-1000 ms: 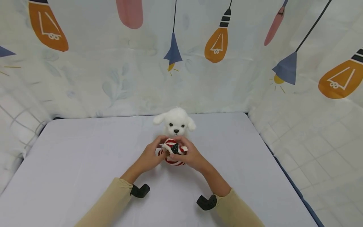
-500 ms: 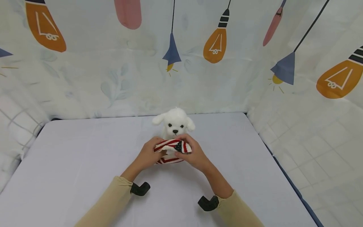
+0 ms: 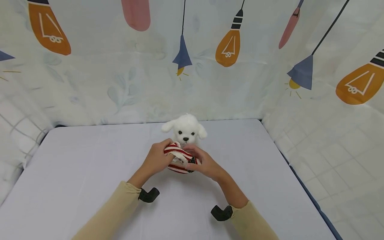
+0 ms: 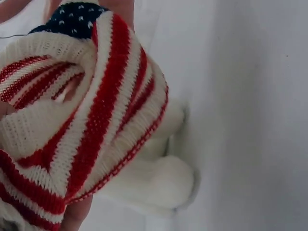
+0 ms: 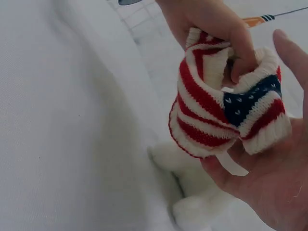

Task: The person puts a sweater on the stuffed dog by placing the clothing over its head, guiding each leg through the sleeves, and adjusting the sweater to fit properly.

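Note:
A small knitted sweater [image 3: 177,152] with red and white stripes and a navy patch hangs between both hands, in front of a white plush dog [image 3: 186,130]. My left hand [image 3: 157,155] grips its left side; in the right wrist view the left fingers [image 5: 240,53] curl into the knit's opening. My right hand [image 3: 205,163] is at the patch side. In the right wrist view the sweater lies against the right hand, with one digit [image 5: 288,53] stretched out apart from the knit. The sweater's opening shows in the left wrist view. The dog's lower body is mostly hidden.
A white-covered table [image 3: 90,180] lies under everything. Behind it hangs a pale curtain [image 3: 144,76] printed with bulbs and lamps. A black wrist mount [image 3: 149,195] sits at the left cuff and another mount [image 3: 222,213] at the right.
The sweater was bunched a second ago, then spread wider sideways. Now its left part is raised and it tilts down to the right. The right fingers have loosened; the dog stays in place.

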{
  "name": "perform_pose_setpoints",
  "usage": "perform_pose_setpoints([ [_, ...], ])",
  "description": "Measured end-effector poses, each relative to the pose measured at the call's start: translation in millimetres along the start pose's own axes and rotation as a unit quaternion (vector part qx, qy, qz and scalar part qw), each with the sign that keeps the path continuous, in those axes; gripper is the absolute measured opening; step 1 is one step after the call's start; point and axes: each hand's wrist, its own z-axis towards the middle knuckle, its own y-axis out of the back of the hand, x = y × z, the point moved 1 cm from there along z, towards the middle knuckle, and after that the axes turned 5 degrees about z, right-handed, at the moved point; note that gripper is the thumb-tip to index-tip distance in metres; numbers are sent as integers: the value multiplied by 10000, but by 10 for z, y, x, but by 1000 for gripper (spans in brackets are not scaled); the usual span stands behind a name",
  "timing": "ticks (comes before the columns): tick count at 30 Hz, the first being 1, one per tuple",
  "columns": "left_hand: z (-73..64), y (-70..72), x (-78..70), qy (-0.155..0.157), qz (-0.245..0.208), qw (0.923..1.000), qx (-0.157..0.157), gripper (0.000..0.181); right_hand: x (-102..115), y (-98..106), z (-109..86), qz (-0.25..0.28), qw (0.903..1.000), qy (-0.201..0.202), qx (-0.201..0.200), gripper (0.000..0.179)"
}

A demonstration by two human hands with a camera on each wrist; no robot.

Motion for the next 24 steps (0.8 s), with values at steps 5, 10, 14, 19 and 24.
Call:
perform_pose_setpoints([
  [5,62,6,-92,-260,312,9992,53,13,-33,-35,50,-511,9976,172,-434,51],
  [10,117,15,-88,-551,621,9965,-23,20,-18,-33,84,-1658,9689,300,-1811,38],
  [14,161,19,5,-581,859,9946,-89,22,-36,-1,112,-2235,9353,479,-2701,30],
  [19,194,15,108,-863,1146,9896,-140,26,-88,42,152,-3131,8946,1060,-3007,24],
  [24,222,-11,188,-1802,1953,9628,-488,30,-133,70,170,-4099,8484,1728,-2868,29],
])
